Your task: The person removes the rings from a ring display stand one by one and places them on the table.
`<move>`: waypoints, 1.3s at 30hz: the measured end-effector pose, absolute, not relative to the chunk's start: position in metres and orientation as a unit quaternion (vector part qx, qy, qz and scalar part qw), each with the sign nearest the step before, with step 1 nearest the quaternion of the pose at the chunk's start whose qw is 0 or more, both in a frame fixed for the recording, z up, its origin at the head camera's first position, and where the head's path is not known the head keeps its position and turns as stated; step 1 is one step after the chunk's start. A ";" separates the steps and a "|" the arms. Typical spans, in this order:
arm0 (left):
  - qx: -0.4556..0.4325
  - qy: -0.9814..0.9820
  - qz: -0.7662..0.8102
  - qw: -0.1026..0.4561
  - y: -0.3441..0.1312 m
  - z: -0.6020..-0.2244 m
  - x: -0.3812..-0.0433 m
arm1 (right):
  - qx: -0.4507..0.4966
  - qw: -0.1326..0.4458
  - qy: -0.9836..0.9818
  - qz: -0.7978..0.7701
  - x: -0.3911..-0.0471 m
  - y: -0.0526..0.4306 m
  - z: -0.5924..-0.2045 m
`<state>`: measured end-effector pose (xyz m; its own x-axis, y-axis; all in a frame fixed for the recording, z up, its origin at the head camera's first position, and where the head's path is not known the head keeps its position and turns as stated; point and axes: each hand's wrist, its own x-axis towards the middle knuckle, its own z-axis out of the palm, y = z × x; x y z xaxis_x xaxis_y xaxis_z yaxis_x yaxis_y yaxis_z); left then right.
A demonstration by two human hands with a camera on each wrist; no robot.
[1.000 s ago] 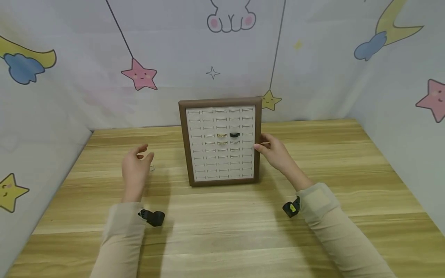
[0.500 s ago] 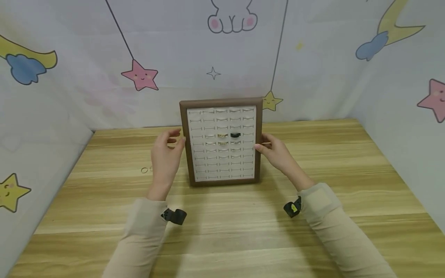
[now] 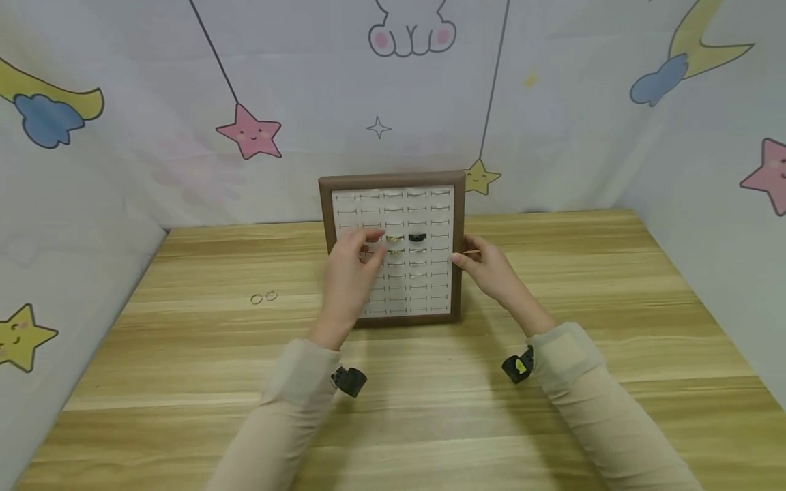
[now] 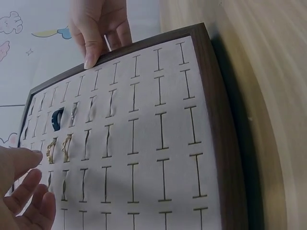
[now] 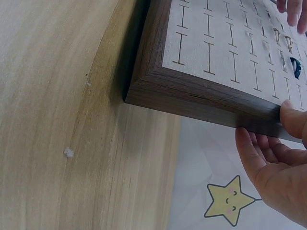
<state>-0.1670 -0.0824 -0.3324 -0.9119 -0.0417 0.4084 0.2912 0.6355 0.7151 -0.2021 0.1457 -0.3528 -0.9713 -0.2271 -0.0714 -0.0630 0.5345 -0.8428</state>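
A brown-framed ring display board (image 3: 393,181) stands upright and leans back slightly on the table. My right hand (image 3: 488,269) grips its right edge, thumb in front and fingers behind. Before its left half hovers my left hand (image 3: 348,283), thumb and index finger apart with nothing visible between them, close to two gold rings (image 4: 66,147). Right of these in the head view sit a black ring (image 3: 417,237) and, below it, a silver ring (image 4: 73,115), all in the white insert's slots. Part of the board's left side is hidden behind the left hand.
Two thin rings (image 3: 256,299) lie side by side on the wooden table (image 3: 202,382), left of the board. A white cloth wall (image 3: 295,184) printed with stars and moons rises behind and at both sides. Each wrist wears a black camera (image 3: 348,381).
My left hand has moved right, from beside the loose rings on the table to in front of the board. The right hand has kept its hold on the board's edge.
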 end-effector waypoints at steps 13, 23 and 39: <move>-0.048 -0.909 -0.361 0.204 -0.063 -0.337 -0.168 | -0.080 0.087 0.872 -0.474 -0.202 0.144 -0.353; -0.040 -0.918 -0.347 0.191 -0.063 -0.335 -0.169 | -0.082 0.085 0.869 -0.480 -0.202 0.144 -0.352; -0.060 -0.902 -0.397 0.159 -0.070 -0.333 -0.168 | -0.081 0.085 0.870 -0.479 -0.203 0.145 -0.355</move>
<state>-0.1684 -0.0704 -0.3334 -0.9425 -0.0180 0.3338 0.2342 0.6770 0.6977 -0.2030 0.1447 -0.3550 -0.9725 -0.2220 -0.0708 -0.0591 0.5290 -0.8466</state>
